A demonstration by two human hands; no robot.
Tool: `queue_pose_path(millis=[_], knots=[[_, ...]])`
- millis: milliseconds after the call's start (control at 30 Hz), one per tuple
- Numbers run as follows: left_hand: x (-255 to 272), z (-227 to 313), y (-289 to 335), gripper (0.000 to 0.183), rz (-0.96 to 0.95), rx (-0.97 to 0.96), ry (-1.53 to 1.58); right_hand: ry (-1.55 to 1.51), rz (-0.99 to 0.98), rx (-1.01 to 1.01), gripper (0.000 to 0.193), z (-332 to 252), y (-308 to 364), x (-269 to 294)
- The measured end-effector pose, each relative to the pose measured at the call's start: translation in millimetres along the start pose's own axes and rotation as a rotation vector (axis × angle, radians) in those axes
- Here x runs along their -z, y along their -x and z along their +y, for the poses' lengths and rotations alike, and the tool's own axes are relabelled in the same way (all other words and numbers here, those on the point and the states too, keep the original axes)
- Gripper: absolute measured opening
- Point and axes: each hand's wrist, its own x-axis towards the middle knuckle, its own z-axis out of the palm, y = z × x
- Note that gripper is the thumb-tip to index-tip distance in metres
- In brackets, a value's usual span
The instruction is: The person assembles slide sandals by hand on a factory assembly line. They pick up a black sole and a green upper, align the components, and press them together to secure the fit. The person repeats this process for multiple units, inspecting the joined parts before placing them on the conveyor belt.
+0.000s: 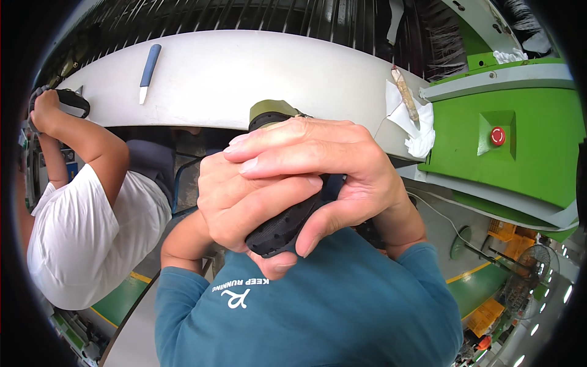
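Both my hands are clasped around a shoe (280,231) held close in front of my teal shirt. The shoe has a black dotted sole and an olive green upper that pokes out above my fingers. My left hand (244,205) wraps the sole from the left, with its thumb under the shoe's end. My right hand (333,162) lies over the left hand's fingers and grips the shoe from the right, so most of the shoe is hidden.
A curved white work surface (244,79) carries a blue-handled knife (148,68) and a white rag (413,122) with a wooden-handled tool on it. A green machine (526,140) with a red button (498,136) stands at the right. A person in a white shirt (85,232) at the left grips a black object (70,101).
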Motion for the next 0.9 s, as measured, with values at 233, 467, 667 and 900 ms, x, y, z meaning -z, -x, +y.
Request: queue_pose_path(millis=[233,467,667,900], knots=[[-4.5,-4.8,-17.3,0.047,-0.043,-0.039,0.018,0.079,0.068,-0.011,0.064,-12.8,1.9,8.6],[2.2,-23.7,-42.2,0.050,-0.129,-0.017,0.085,-0.112,0.167,-0.076,0.066,2.1,0.4,19.5],[-20.3,-38.4,-42.6,0.065,0.014,-0.027,0.150,-0.166,0.187,-0.097,0.082,8.3,6.2,36.1],[-28.4,-39.2,-47.0,0.064,0.008,-0.062,0.073,-0.104,0.173,-0.104,0.089,0.8,8.1,45.5]])
